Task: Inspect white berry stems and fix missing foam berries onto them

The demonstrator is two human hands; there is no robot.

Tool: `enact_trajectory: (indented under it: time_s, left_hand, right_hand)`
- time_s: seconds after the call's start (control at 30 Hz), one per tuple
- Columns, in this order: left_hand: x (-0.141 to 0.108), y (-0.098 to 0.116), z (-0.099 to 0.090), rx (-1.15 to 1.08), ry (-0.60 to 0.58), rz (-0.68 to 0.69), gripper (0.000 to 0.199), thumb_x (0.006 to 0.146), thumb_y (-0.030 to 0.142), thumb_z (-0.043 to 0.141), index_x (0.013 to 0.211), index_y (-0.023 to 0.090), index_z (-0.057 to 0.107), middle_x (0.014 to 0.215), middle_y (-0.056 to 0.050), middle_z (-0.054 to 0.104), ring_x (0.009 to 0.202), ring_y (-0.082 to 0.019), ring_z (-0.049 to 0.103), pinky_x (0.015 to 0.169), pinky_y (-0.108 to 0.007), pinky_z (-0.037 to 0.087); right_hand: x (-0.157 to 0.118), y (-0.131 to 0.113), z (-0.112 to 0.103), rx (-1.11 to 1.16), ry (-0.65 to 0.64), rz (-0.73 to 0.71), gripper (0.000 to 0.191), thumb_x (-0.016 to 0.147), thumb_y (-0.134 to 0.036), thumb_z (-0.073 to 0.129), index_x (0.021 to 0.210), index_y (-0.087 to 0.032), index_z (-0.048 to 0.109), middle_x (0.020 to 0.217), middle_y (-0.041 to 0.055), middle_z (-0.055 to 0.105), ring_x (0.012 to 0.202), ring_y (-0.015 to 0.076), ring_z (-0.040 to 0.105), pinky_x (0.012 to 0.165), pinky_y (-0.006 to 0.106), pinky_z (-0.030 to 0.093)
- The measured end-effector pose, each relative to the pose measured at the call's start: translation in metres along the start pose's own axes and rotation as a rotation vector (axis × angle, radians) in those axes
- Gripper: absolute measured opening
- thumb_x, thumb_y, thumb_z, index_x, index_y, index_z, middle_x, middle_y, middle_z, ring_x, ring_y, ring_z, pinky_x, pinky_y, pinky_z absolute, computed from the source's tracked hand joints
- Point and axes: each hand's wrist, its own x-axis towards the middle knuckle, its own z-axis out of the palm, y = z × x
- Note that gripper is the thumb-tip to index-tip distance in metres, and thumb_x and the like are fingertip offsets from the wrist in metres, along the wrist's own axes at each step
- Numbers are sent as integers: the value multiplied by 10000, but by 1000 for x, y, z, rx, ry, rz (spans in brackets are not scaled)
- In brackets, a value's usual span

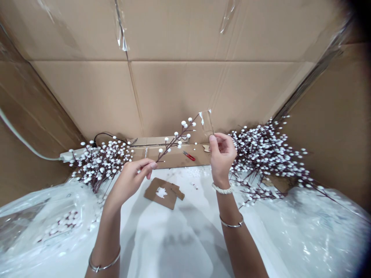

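Now, in the head view, the left hand (130, 181) pinches the berried sprig (175, 139) near its base, high over the white tabletop (197, 193), while the right hand (223, 156) pinches clear tape (206, 121) at its tip, where a sharp tug could snap the thin sprig.

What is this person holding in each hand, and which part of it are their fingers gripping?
The left hand holds a white-berried sprig by the bottom end of its stem. The right hand appears to pinch a strip of clear tape by its lower end.
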Motion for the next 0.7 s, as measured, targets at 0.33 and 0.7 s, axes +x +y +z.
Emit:
enact_trajectory:
  time_s: [0.33,0.7]
  left_hand:
    - [-1,-1,-1,7,-19,5,412,947,457,437,686,178,593,636,16,584,599,-111,488,591,-210,348]
    - [-1,-2,-2,-10,28,2,422,935,466,449,658,174,576,630,5,581,585,-112,480,565,-212,335]
  right_hand:
    - [0,2,-1,26,-11,30,234,835,-406,642,916,-188,620,727,-26,536,607,89,496,585,238,436]
    - [0,3,-1,38,-9,47,245,828,-414,649,918,-188,625,745,-20,535,617,89,492,592,235,438]
